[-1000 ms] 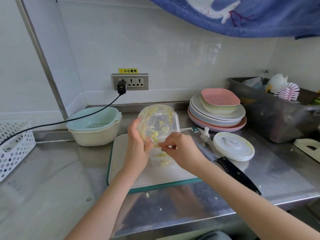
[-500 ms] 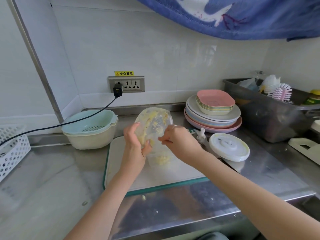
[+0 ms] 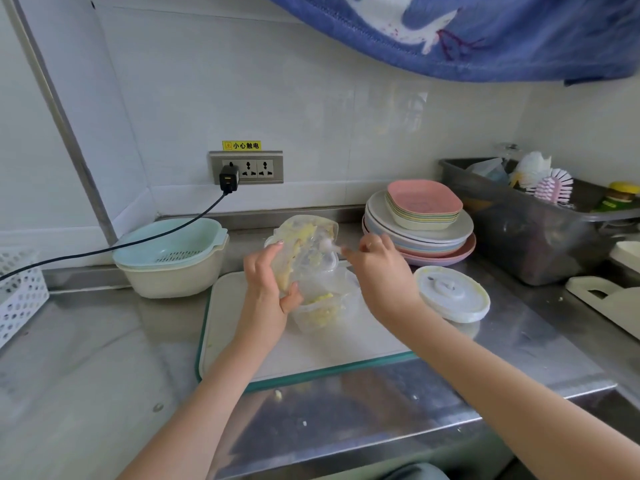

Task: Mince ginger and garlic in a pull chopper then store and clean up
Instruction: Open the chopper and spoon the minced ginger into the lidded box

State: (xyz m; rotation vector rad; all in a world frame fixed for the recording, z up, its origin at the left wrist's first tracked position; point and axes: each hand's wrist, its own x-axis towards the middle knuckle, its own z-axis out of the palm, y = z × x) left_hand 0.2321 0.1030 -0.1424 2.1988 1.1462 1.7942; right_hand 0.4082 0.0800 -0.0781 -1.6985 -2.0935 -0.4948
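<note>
My left hand (image 3: 265,289) grips the clear chopper bowl (image 3: 306,247), tipped on its side over a small clear storage container (image 3: 325,311) on the white cutting board (image 3: 242,355). Yellow mince clings inside the bowl and lies in the container. My right hand (image 3: 377,268) pinches a small whitish tool (image 3: 329,247) whose tip reaches into the bowl's mouth; what it is I cannot tell. The white chopper lid (image 3: 452,297) lies flat on the counter to the right of the board.
A stacked teal colander and cream bowl (image 3: 173,258) stands at the back left with a black cable (image 3: 114,249) over it. Stacked plates (image 3: 420,225) sit at the back right, a grey bin (image 3: 533,233) with brushes beyond. Mince bits (image 3: 278,394) dot the steel counter.
My right hand has risen from the bowl's lower edge to its mouth, with the tool's tip now inside. The bowl stays tipped in my left hand.
</note>
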